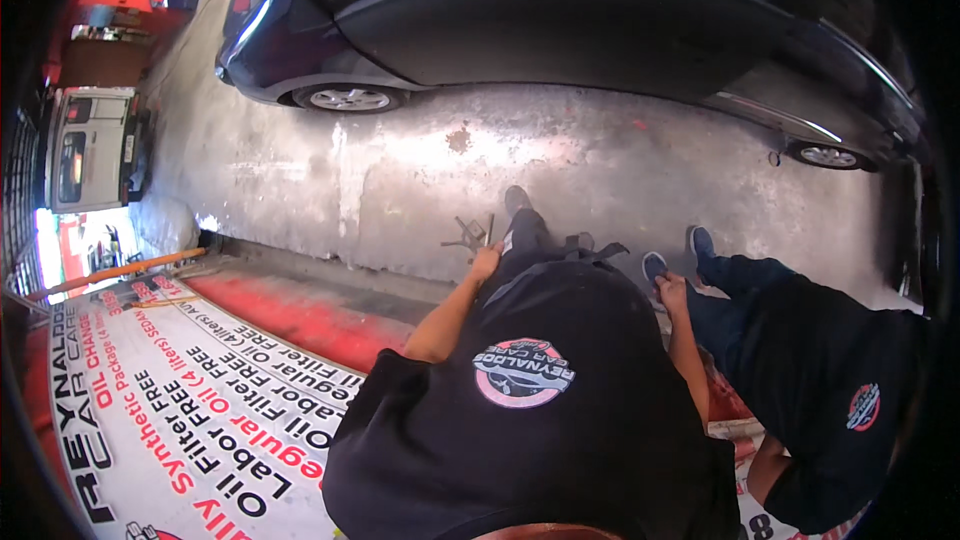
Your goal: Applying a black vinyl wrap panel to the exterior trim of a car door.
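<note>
My left hand (486, 261) is low in front of my left thigh, its fingers curled round part of a dark metal tool with several thin arms (470, 234). Its exact kind is too small to make out. Beside my right leg hangs my right hand (672, 292), closed, with its fingertips pointing down. Whether anything is in it does not show. Behind that hand, in the picture, is the blue shoe (655, 266) of a person (800, 360) standing close on my right.
A dark car (560, 30) stands across the far side, its front wheel (350, 99) at left. Concrete floor (420, 170) lies between. On my left are a printed banner (200, 390), a red ledge (280, 290) and an orange pole (130, 268). A white van (92, 150) stands farther off.
</note>
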The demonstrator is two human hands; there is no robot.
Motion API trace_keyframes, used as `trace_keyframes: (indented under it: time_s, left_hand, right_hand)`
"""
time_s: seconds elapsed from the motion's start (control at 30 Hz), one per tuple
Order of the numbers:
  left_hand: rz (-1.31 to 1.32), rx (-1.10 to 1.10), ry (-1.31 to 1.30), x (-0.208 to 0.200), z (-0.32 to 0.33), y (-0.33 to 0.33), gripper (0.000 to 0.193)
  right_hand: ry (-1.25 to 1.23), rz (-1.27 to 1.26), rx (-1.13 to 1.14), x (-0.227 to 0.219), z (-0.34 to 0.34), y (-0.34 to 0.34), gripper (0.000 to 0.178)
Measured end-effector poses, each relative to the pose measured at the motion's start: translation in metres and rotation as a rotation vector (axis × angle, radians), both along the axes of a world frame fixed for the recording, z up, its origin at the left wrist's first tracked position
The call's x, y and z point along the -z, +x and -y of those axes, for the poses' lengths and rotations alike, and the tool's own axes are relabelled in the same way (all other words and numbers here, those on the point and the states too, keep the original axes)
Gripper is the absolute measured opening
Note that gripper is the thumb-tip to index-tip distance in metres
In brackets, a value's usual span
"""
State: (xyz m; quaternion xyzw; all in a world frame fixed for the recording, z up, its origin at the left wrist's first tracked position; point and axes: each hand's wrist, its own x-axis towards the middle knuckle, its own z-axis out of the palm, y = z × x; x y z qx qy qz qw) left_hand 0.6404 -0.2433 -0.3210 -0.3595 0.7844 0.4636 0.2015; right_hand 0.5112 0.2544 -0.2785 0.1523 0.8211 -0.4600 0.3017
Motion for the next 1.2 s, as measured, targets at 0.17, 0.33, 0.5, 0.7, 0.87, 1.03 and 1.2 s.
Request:
trace_keyframes:
  time_s: [0.17,0.33,0.5,0.7,0.87,1.03,1.2]
  left_hand:
    - [0.121,0.331,0.034,-0.029,0.05,-0.014,0.053]
    - [0.02,-0.218,0.246,-0.057,0.062,-0.046,0.05]
    - [0.056,-0.129,0.29,-0.075,0.035,-0.057,0.048]
    - [0.166,0.038,0.24,-0.078,0.024,-0.024,0.044]
    - [0.225,-0.009,0.19,-0.069,0.047,-0.003,0.044]
    - [0.128,-0.031,0.146,-0.065,0.052,0.0,0.044]
    - [0.154,-0.03,0.199,-0.062,0.034,-0.003,0.049]
  right_hand:
    - [0.021,0.115,-0.035,0.015,-0.014,0.008,0.031]
    - [0.062,-0.178,-0.219,0.037,-0.011,0.003,0.027]
    - [0.103,-0.317,-0.12,0.042,0.005,0.004,0.026]
    - [0.093,-0.267,-0.098,0.055,0.02,0.025,0.024]
    - [0.227,-0.186,-0.205,0.077,0.012,0.059,0.026]
    - [-0.016,0.227,0.011,0.05,0.003,0.055,0.033]
    - [0.004,0.226,0.004,0.03,0.007,0.029,0.034]
